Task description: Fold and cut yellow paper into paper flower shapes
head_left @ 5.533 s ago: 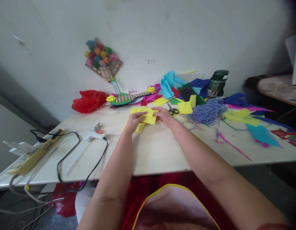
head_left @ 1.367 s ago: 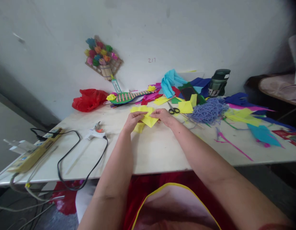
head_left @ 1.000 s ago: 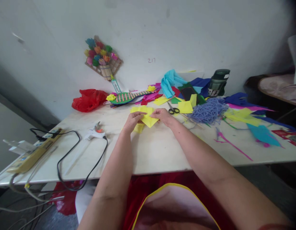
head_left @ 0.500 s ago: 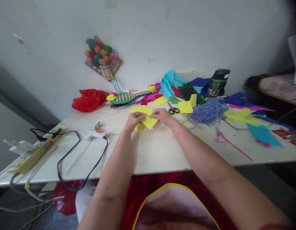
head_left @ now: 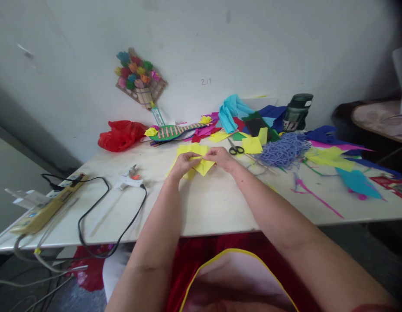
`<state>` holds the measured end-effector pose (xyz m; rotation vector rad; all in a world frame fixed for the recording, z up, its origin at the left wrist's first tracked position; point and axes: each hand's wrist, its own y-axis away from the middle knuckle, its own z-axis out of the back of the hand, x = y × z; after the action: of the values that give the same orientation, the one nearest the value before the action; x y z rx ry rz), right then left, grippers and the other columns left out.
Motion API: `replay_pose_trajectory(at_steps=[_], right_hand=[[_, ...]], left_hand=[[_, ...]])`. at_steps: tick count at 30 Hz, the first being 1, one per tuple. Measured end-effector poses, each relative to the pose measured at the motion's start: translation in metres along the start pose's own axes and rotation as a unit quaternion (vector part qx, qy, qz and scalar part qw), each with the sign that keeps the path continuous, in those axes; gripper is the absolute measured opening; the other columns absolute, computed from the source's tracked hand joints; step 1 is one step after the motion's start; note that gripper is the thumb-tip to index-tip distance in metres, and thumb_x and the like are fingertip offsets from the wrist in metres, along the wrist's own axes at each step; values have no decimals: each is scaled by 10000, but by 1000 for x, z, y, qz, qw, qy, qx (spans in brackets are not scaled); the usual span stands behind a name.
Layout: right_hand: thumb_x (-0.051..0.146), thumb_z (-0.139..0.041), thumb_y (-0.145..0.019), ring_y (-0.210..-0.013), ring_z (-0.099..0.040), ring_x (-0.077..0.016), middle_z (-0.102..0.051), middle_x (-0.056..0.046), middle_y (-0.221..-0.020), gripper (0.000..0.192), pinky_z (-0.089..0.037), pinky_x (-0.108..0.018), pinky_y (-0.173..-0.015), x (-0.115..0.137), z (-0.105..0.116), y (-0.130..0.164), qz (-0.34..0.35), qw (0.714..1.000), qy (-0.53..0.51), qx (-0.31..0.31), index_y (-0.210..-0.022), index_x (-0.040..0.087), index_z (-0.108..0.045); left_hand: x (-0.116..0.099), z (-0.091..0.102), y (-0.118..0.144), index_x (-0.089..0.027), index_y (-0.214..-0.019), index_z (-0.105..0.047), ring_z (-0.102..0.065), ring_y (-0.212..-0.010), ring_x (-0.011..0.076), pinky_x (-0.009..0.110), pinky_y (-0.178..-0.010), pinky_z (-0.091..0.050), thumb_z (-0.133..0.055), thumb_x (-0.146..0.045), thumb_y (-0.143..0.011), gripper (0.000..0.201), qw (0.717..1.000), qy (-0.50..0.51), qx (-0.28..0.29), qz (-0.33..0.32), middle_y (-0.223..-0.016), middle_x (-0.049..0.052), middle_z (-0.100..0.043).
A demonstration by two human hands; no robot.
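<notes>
While the yellow paper piece [head_left: 203, 166] is pinched between both hands above the table [head_left: 214, 203], the crease is best formed slowly and evenly. Well to the left of the fingers, the glue gun [head_left: 129, 181] and its black cord [head_left: 90, 216] lie out of the way and need not be touched. The left hand [head_left: 182, 164] is closed narrowly on the paper's left edge, fingertips curled over it; that edge should be kept steady as an anchor. Just beyond the fingers, loose yellow sheets [head_left: 189, 149] are spread and should not be caught in the fold. The right hand [head_left: 222, 157] grips the right corner in a tight pinch, from which the fold is judged to be pressed flat. Just right of those fingers lie the scissors [head_left: 235, 149].
</notes>
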<state>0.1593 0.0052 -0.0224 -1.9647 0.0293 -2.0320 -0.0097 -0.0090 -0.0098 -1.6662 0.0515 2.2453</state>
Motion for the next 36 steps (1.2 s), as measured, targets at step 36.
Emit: replay_pose_trajectory(at_steps=[36], right_hand=[[295,-697,-499,-384,-425,-62,-505,44,-462,232,-286,-171,-303,3,3,1,-10,1000,-17,13,-564,134,-543]], left_hand=[[8,7,-2,-113,-734,-556,-578,-593,143,269,-545,-480,-589,-483,-631,386,989,135,5,56,-660,49,-604]])
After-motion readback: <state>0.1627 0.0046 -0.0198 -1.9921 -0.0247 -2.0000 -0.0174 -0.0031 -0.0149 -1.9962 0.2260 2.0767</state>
